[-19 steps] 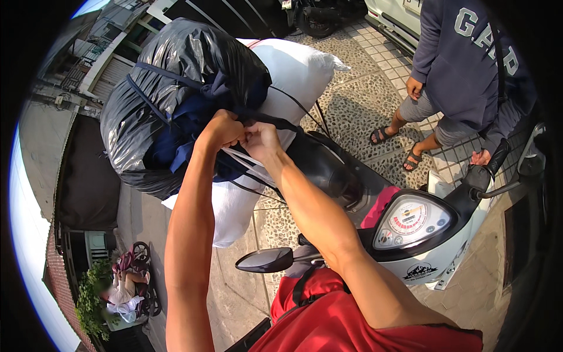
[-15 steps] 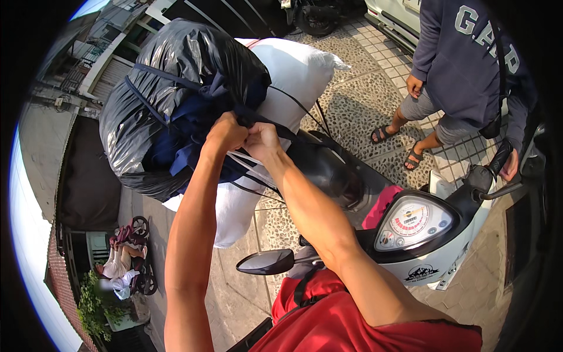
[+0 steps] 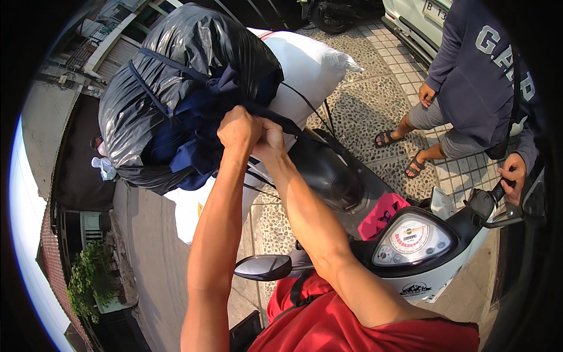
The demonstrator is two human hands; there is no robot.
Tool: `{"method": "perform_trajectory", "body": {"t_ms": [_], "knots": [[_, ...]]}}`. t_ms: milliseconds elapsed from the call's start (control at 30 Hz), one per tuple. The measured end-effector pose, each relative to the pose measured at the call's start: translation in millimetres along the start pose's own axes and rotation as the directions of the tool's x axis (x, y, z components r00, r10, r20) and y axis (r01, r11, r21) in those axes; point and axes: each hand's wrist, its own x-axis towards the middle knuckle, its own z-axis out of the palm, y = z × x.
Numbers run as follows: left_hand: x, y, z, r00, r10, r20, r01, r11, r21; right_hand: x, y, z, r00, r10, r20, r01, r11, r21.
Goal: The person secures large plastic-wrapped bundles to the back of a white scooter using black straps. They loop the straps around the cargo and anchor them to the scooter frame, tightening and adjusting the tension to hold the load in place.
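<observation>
My left hand (image 3: 239, 131) and my right hand (image 3: 269, 139) are closed side by side, touching each other. They grip a dark strap (image 3: 275, 117) that runs over the load; the part inside the fingers is hidden. Behind them bulges a big black plastic bag (image 3: 193, 44), with navy cloth (image 3: 202, 111) showing at its near side. A blue band (image 3: 167, 61) crosses the bag. Beneath it lies a stuffed white sack (image 3: 308, 61), its other end jutting out below the bag. Thin black cords stretch from the load near my wrists. All this rests on the scooter's black seat (image 3: 322, 167).
The scooter's speedometer (image 3: 409, 237) and mirror (image 3: 263, 267) are close to my right arm. A person in a dark hoodie (image 3: 475, 82) stands at the right, one hand (image 3: 514, 176) by the handlebar grip. A white car (image 3: 413, 29) is parked behind.
Both hands have shifted slightly right, still closed together. The other person's hand at the handlebar has risen a little. The rider on the left has moved up the street, now partly behind the bag.
</observation>
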Motion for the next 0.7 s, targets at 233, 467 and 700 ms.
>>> {"method": "perform_trajectory", "body": {"t_ms": [233, 467, 700], "knots": [[32.3, -7.2, -18.8, 0.828, -0.013, 0.561, 0.059, 0.996, -0.063, -16.7, 6.1, -0.5, 0.965, -0.155, 0.212, 0.213, 0.934, -0.288], [23.9, -6.1, -25.0, 0.828, -0.062, 0.558, 0.146, 0.983, -0.107, -20.8, 1.7, 1.5, 0.942, -0.298, 0.152, 0.323, 0.689, -0.648], [4.2, -7.6, -36.6, 0.883, -0.018, 0.468, 0.139, 0.964, -0.226, -22.8, -10.7, 15.8, 0.798, -0.531, 0.284, 0.35, 0.025, -0.937]]}}
